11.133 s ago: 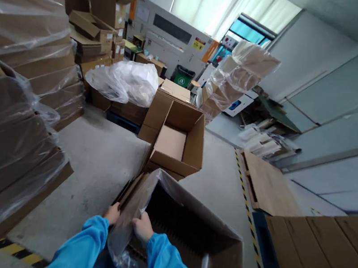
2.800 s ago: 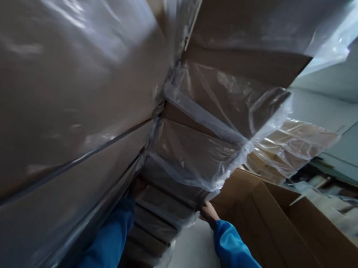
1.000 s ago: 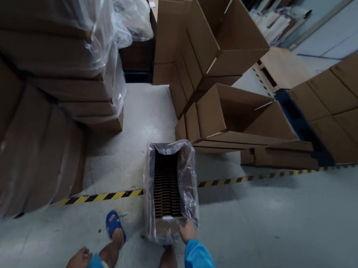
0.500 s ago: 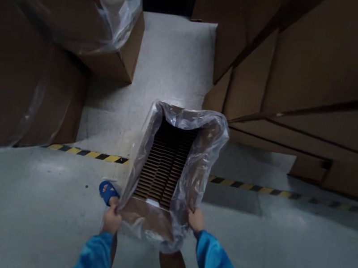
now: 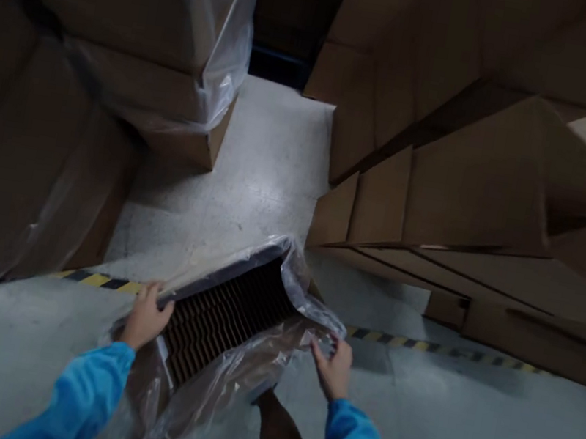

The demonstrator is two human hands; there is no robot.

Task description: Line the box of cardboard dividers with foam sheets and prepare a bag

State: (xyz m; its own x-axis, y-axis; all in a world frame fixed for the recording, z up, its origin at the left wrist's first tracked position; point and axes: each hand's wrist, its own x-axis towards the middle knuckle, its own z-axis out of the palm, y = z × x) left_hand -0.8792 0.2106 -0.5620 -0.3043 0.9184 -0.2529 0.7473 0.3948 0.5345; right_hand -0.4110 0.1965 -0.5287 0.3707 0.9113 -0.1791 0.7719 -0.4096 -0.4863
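A cardboard box lined with a clear plastic bag (image 5: 240, 374) lies turned at a slant in front of me. Inside it stand rows of thin brown cardboard dividers (image 5: 223, 312). With its fingers over the left edge, my left hand (image 5: 147, 317) grips the bag-covered rim of the box. At the right corner my right hand (image 5: 333, 365) pinches the folded plastic liner between thumb and fingers. Both arms wear blue sleeves. The underside of the box is hidden.
Large cardboard boxes (image 5: 137, 9) wrapped in plastic film are stacked on the left. More stacked cartons (image 5: 477, 182) line the right side. A yellow and black floor stripe (image 5: 99, 281) runs beneath the box. Grey floor (image 5: 276, 150) shows between the stacks.
The lined box has turned clockwise, its far end swinging right. My left hand has moved left and up to its left edge; my right hand has shifted slightly right along the liner.
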